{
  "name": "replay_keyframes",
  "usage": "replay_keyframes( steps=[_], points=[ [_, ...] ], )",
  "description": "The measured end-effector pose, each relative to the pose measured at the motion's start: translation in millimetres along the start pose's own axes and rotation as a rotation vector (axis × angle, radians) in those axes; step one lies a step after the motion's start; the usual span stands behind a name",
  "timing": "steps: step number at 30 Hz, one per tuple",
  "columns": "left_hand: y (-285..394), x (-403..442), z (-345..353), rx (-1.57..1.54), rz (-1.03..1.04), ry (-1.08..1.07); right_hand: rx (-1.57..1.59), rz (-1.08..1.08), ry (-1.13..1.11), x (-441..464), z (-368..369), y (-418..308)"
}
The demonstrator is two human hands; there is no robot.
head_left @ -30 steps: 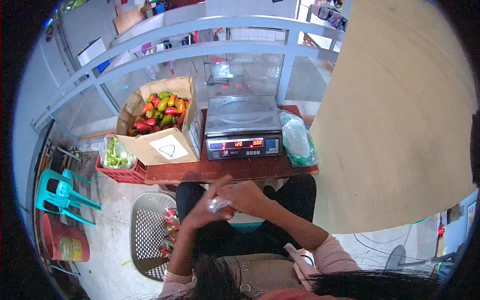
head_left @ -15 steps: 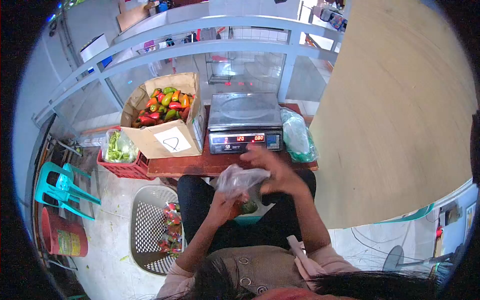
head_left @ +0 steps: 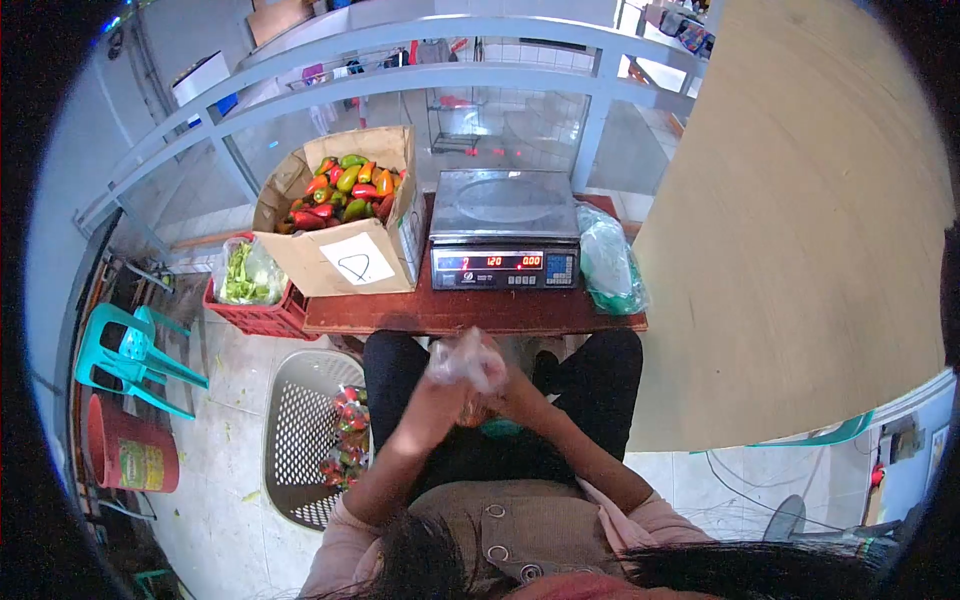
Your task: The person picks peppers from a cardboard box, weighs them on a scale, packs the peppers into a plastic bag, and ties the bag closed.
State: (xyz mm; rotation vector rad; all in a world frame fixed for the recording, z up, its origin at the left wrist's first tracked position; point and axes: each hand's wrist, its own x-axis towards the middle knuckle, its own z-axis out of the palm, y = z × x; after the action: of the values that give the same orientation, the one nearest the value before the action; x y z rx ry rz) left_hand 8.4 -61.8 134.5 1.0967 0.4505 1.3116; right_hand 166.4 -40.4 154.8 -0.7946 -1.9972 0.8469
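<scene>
Above my lap, my left hand (head_left: pixel 438 402) is closed round a clear plastic bag (head_left: pixel 462 358), its gathered top bunched upward. My right hand (head_left: pixel 512 393) meets it from the other side, its fingers closed at the neck of the bag. Below the hands, a little of the orange-red contents shows; the rest is hidden by my hands. Ahead stands a digital scale (head_left: pixel 505 230) with a bare metal pan and lit red digits. Left of it, an open cardboard box (head_left: pixel 345 260) holds many red, orange and green peppers (head_left: pixel 345 190).
The scale and box share a red-brown wooden table (head_left: pixel 390 313). A bundle of plastic bags (head_left: pixel 610 262) lies right of the scale. On the floor at left are a perforated basket (head_left: pixel 292 440) with bagged peppers, a red crate (head_left: pixel 255 318) and a teal chair (head_left: pixel 120 345). A plywood panel (head_left: pixel 790 250) borders the right.
My right hand has come down and left from in front of the scale to the bag's neck. Both hands now meet at the bag. The camera view has shifted slightly.
</scene>
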Motion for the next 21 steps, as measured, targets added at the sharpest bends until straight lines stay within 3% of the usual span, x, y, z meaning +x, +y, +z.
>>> replay_keyframes(
  steps=[1, 2, 3, 6, 8, 9, 11, 12, 14, 16, 18, 19, 21],
  points=[
    [41, 18, 20, 0.214, 0.018, 0.056, -0.021, -0.003, -0.071, -1, -4, 17],
    [66, 33, 29, 0.217, 0.022, 0.084, -0.038, -0.003, -0.143, -5, -1, 36],
    [92, 48, 38, 0.219, 0.026, 0.111, 0.054, 0.091, -0.032, -12, 11, 59],
    [136, 60, 34, -0.222, 0.098, 0.273, 0.07, 0.042, 0.035, 1, -10, 29],
    [161, 64, 26, 0.139, 0.441, 0.344, 0.197, 0.03, 0.084, -6, -9, 49],
    [157, 62, 3, 0.295, 0.508, 0.408, 0.256, 0.018, 0.108, -8, -7, 56],
    [122, 58, 2, 0.581, 0.221, 0.323, 0.437, 0.219, 0.198, -3, -4, 38],
    [100, 55, 2, 0.718, 0.073, 0.275, 0.393, 0.161, 0.206, 0, -5, 33],
    [40, 41, -11, 0.614, -0.01, 0.031, 0.304, 0.046, 0.229, 4, -7, 22],
    [26, 41, 10, 0.309, -0.117, -0.011, -0.011, -0.007, 0.151, 18, -28, 2],
    [15, 41, -8, 0.606, -0.181, -0.093, -0.352, -0.162, 0.096, 23, -38, 17],
    [13, 44, -15, 0.758, -0.217, -0.133, -0.338, -0.201, 0.166, 25, -39, 17],
    [14, 52, -22, 0.765, -0.183, -0.222, -0.194, -0.154, 0.164, 40, -47, 10]
  ],
)
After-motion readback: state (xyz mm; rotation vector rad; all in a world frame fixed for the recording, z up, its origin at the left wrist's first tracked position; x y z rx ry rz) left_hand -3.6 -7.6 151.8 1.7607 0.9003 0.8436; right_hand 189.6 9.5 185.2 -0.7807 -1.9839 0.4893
